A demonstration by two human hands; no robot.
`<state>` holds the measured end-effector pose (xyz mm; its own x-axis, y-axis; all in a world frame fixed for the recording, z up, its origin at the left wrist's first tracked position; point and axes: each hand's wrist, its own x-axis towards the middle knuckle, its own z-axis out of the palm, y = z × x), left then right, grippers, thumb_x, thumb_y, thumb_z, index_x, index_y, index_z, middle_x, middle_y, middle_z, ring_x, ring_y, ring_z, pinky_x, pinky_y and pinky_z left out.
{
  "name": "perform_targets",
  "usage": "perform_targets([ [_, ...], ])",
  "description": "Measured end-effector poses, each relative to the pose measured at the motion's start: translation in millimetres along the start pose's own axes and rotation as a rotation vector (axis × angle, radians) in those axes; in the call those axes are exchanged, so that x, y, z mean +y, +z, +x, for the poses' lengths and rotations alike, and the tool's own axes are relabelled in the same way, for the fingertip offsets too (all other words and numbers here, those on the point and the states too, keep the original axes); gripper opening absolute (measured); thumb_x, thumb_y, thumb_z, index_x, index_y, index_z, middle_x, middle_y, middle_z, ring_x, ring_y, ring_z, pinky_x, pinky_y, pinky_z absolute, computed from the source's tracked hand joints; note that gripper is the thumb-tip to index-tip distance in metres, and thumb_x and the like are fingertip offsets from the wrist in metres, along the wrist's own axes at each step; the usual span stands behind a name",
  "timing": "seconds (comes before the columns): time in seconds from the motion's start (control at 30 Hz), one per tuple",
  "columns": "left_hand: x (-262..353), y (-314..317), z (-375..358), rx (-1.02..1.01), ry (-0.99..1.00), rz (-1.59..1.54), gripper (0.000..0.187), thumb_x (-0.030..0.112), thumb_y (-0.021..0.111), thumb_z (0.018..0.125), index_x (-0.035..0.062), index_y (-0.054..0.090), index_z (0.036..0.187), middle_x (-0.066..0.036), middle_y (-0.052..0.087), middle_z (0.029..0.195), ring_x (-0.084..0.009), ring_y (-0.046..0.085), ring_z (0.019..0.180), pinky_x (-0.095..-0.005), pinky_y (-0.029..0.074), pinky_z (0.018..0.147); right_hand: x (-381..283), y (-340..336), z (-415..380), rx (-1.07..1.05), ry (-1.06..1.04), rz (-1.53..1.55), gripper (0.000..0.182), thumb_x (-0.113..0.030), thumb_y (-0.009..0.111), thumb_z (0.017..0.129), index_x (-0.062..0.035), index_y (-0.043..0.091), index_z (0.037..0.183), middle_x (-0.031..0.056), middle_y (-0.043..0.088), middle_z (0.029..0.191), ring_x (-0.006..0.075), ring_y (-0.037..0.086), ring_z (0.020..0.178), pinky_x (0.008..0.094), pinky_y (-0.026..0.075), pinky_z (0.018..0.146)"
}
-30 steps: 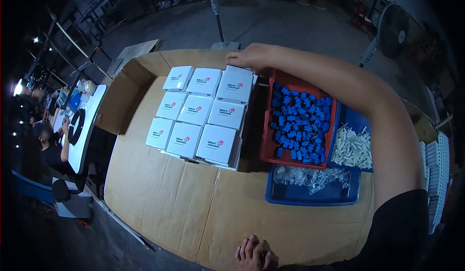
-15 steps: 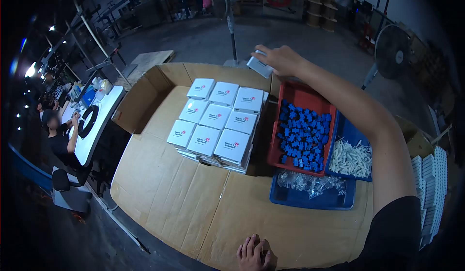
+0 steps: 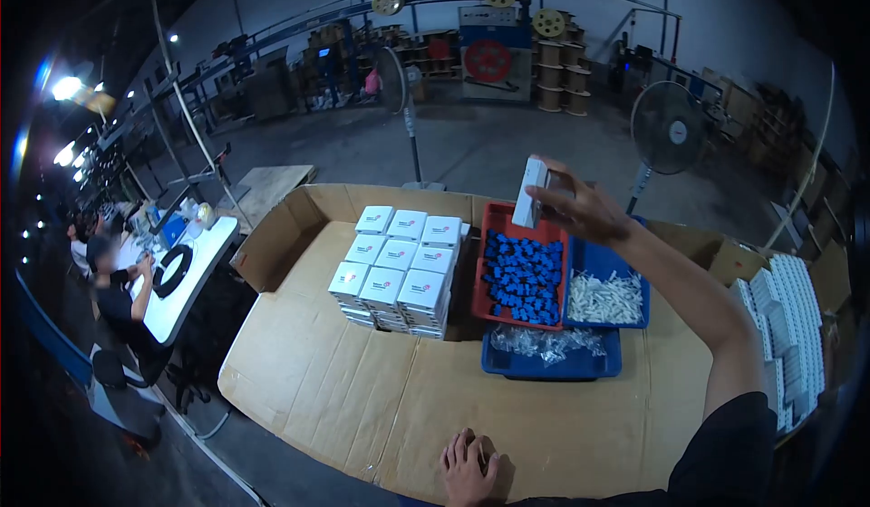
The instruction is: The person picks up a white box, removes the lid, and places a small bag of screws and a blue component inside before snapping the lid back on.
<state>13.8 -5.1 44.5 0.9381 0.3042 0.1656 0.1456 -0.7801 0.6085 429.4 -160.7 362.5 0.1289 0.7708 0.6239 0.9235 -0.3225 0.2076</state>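
Note:
My right hand [image 3: 589, 208] is raised above the trays, its fingers closed round a flat white box [image 3: 529, 193] that is turned on edge. Below it sits a red tray [image 3: 478, 300] of blue plastic pieces [image 3: 523, 276]. My left hand [image 3: 468, 471] lies on the cardboard surface [image 3: 535, 425] near the front edge, fingers stretched out and holding nothing. Stacks of white boxes [image 3: 396, 254] with a red logo and print on their lids stand left of the red tray.
A blue tray [image 3: 639, 262] holds white slender pieces; another blue tray [image 3: 507, 366] in front holds clear plastic bags. At the far right are rows of white parts [image 3: 788, 326]. Two standing fans [image 3: 669, 131] rise beyond the table. A person [image 3: 127, 299] sits at a white table on the left.
My right hand has turned the white box from tilted to edge-on and brought it to the right, over the trays. The camera view has lifted. My left hand stays on the cardboard.

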Motion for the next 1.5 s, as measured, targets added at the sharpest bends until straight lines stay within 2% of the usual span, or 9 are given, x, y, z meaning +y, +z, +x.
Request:
perform_targets([
  [0.23, -15.0, 5.1, -11.6, 0.149, 0.074, -0.163, 0.044, 0.026, 0.072, 0.091, 0.0092, 0.062, 0.131, -0.013, 0.059, 0.137, -0.0360, 0.047, 0.137, -0.0520, 0.032, 0.115, -105.5, -12.2, -112.9, 0.108, 0.330, 0.350, 0.089, 0.004, 0.080, 0.080, -0.0298, 0.042, 0.153, 0.0167, 0.043, 0.148, 0.0369, 0.064, 0.117, 0.0417, 0.062, 0.091],
  [0.4, -8.4, 0.5, -15.6, 0.147, 0.114, -0.247, 0.034, 0.018, 0.071, 0.092, 0.0068, 0.065, 0.124, -0.015, 0.059, 0.135, -0.0373, 0.049, 0.132, -0.0511, 0.033, 0.113, -233.5, 38.3, -205.7, 0.587, 0.780, 1.262, 0.108, -0.011, 0.093, 0.078, -0.0193, 0.023, 0.160, 0.0087, 0.043, 0.145, 0.0245, 0.060, 0.125, 0.0428, 0.059, 0.098],
  [0.47, -2.0, -1.9, -17.2, 0.195, 0.129, -0.246, 0.032, 0.014, 0.072, 0.091, 0.0070, 0.066, 0.122, -0.016, 0.059, 0.129, -0.0371, 0.051, 0.126, -0.0496, 0.037, 0.108, -277.7, 57.1, -242.9, 0.793, 0.942, 1.555, 0.069, -0.045, 0.061, 0.104, -0.0222, 0.024, 0.158, 0.0109, 0.047, 0.143, 0.0309, 0.061, 0.125, 0.0501, 0.057, 0.101],
  [0.67, -17.9, 11.9, -32.8, 0.201, 0.196, -0.269, 0.022, -0.003, 0.069, 0.090, 0.0037, 0.064, 0.110, -0.013, 0.054, 0.096, -0.0284, 0.057, 0.087, -0.0388, 0.048, 0.075, -341.7, 44.2, -294.2, 0.781, 1.533, 1.313, 0.045, -0.041, 0.047, 0.111, -0.0323, 0.030, 0.151, 0.0075, 0.052, 0.142, 0.0309, 0.064, 0.119, 0.0495, 0.060, 0.089],
  [0.83, -0.2, 19.2, -34.5, 0.026, 0.090, -0.542, 0.018, -0.001, 0.064, 0.099, -0.0005, 0.060, 0.117, -0.007, 0.060, 0.088, -0.0144, 0.059, 0.078, -0.0302, 0.049, 0.069, -344.4, 14.6, -286.2, 1.069, 1.299, 1.551, 0.038, -0.029, 0.052, 0.109, -0.0205, 0.037, 0.143, 0.0110, 0.049, 0.142, 0.0298, 0.065, 0.115, 0.0475, 0.058, 0.093],
  [0.93, 19.6, 18.3, -34.5, -0.126, 0.071, -0.667, 0.025, 0.015, 0.058, 0.108, 0.0006, 0.057, 0.128, -0.009, 0.068, 0.106, -0.0130, 0.064, 0.089, -0.0283, 0.053, 0.079, -350.8, 24.6, -297.7, 0.840, 1.292, 1.230, 0.038, -0.019, 0.056, 0.107, -0.0162, 0.037, 0.140, 0.0111, 0.049, 0.141, 0.0276, 0.059, 0.129, 0.0424, 0.054, 0.100],
  [1.1, 68.5, 5.5, -26.0, -0.522, -0.220, -0.974, 0.055, 0.047, 0.037, 0.113, 0.0041, 0.051, 0.145, -0.014, 0.069, 0.122, -0.0181, 0.068, 0.102, -0.0318, 0.055, 0.089, -378.0, 19.3, -299.2, 0.566, 0.966, 0.784, 0.111, -0.006, 0.083, 0.081, -0.0115, 0.010, 0.165, 0.0221, 0.031, 0.163, 0.0364, 0.036, 0.150, 0.0491, 0.036, 0.120],
  [1.33, 80.7, 5.7, -23.3, -0.889, -0.333, -1.225, 0.075, 0.065, 0.037, 0.106, 0.0037, 0.047, 0.149, -0.015, 0.067, 0.125, -0.0251, 0.070, 0.106, -0.0375, 0.057, 0.090, -419.5, -9.5, -298.9, 0.137, 1.001, 0.979, 0.112, -0.002, 0.084, 0.072, -0.0092, 0.022, 0.164, 0.0188, 0.035, 0.161, 0.0347, 0.039, 0.149, 0.0446, 0.038, 0.120],
  [1.5, 90.6, 9.3, -47.0, -0.879, -0.398, -1.259, 0.063, 0.059, 0.043, 0.106, 0.0046, 0.053, 0.136, -0.012, 0.068, 0.113, -0.0207, 0.070, 0.104, -0.0330, 0.058, 0.088, -428.4, -16.4, -303.9, 0.203, 0.913, 0.791, 0.090, -0.028, 0.080, 0.085, -0.0019, 0.035, 0.158, 0.0202, 0.041, 0.157, 0.0370, 0.047, 0.142, 0.0449, 0.043, 0.115],
])
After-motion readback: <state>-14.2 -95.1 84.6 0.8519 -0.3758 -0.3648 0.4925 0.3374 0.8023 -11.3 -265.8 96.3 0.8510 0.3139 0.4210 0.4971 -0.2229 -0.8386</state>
